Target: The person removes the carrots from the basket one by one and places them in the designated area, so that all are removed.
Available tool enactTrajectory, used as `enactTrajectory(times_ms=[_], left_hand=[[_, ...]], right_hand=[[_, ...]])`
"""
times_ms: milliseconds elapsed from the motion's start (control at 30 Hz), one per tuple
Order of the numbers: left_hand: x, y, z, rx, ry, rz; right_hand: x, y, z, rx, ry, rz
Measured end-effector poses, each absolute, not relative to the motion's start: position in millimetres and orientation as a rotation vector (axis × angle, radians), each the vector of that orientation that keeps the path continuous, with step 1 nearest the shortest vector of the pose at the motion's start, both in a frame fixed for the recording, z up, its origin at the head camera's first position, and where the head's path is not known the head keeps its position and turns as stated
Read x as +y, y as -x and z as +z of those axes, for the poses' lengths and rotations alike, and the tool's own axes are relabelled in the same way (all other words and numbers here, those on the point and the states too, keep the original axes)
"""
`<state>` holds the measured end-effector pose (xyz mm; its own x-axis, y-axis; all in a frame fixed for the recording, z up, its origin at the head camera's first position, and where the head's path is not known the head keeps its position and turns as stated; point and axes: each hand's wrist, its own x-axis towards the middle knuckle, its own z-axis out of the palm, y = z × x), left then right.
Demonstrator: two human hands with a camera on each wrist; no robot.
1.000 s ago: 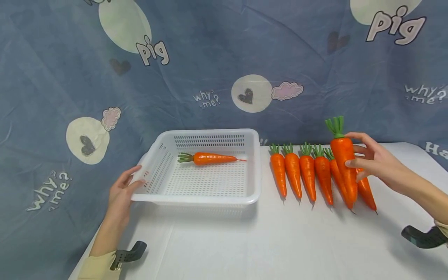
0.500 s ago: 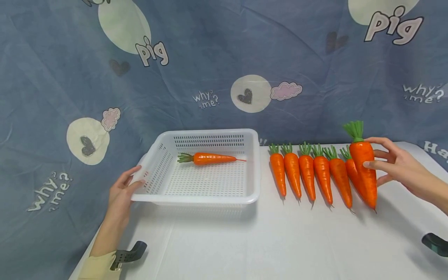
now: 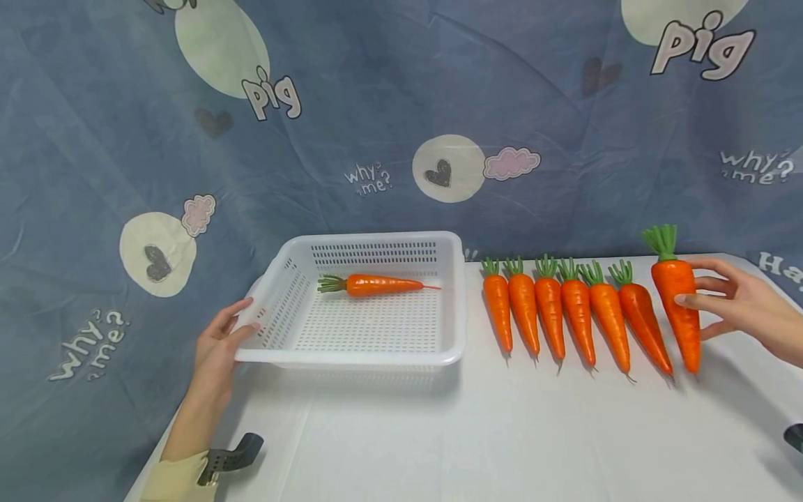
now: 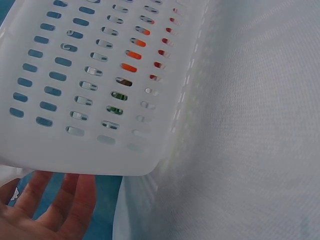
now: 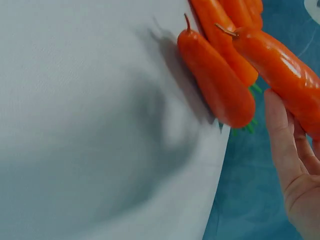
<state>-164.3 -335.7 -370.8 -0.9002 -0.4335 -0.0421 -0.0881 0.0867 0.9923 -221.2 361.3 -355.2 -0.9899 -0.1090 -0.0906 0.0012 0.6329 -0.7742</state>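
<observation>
My left hand (image 3: 216, 348) grips the left rim of a white perforated plastic basket (image 3: 351, 358), thumb over the rim. In the left wrist view its fingers show below the basket's end wall (image 4: 85, 155). Inside the basket lies one carrot (image 3: 383, 284), leafy end to the left. At the right, my right hand (image 3: 743, 307) holds a carrot (image 3: 673, 286) between thumb and fingers, green top up and tip down. Just left of it, the last carrot (image 3: 646, 324) of a row lies on the table. The right wrist view shows the held carrot (image 5: 285, 65) raised beside the row.
Several more carrots (image 3: 577, 314) lie side by side on the white table (image 3: 502, 432), tops toward the back. A blue printed cloth (image 3: 376, 84) hangs behind the table's far edge. The basket stands left of the row.
My right hand has moved right with its carrot, from over the row to just past its right end, uncovering the last carrots. The left hand and basket have stayed in place.
</observation>
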Motion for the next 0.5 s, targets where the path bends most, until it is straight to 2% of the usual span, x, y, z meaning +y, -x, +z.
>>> enactTrajectory(times_ms=[500], left_hand=[[-333.7,164.9,-373.2,-2.146,-0.502,-1.830]], right_hand=[[389.2,233.7,-379.8,2.687,-0.011,-1.119]])
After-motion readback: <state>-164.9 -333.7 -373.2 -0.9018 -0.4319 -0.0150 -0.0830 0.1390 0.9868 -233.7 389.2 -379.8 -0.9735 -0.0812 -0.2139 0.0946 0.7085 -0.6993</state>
